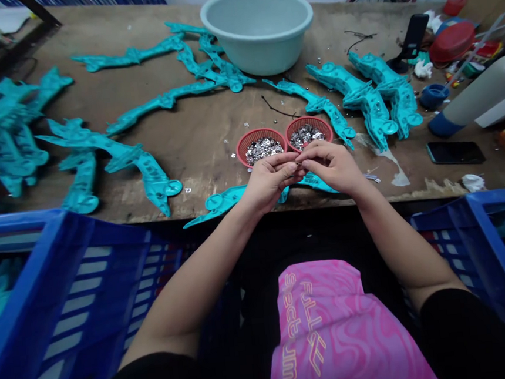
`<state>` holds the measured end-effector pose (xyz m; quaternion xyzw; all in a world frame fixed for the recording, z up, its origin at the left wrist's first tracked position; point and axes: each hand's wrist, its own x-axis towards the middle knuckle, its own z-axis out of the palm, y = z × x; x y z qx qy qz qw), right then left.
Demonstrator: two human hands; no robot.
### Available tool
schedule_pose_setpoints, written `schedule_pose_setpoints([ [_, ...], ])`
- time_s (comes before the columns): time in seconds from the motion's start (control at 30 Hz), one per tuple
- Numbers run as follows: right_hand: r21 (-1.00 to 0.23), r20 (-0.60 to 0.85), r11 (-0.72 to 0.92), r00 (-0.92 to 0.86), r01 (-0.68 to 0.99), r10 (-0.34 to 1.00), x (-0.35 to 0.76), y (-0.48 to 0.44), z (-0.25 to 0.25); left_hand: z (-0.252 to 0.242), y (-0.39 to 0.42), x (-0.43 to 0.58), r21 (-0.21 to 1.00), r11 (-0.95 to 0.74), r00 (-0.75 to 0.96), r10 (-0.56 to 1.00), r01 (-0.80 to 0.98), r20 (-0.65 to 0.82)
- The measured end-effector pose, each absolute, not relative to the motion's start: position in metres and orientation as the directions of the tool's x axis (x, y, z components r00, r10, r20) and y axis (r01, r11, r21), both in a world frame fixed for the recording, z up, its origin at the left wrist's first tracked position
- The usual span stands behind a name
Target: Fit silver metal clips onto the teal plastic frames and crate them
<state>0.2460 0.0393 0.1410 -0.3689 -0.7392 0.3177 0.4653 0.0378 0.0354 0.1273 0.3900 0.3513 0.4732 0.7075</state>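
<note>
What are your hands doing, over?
Left hand, right hand: pinching something tiny, unclear what. Turquoise part: partly hidden by hands. Two red baskets: just beyond.

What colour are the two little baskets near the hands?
Red; the baskets show best in the head view.

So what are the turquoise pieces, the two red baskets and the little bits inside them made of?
The turquoise pieces look like moulded plastic: even colour, slight sheen. The red baskets seem plastic too, with thin, openwork walls. The little bits are probably metal, given their silvery shine.
</note>
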Motion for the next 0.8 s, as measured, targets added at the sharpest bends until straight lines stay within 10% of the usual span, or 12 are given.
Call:
schedule_pose_setpoints([
  [0.8, -0.454, 0.772, 0.713, -0.164, 0.534, 0.615, 0.237, 0.007, 0.133, 0.134, 0.004, 0.071, 0.843, 0.164, 0.187, 0.979, -0.513, -0.077],
])
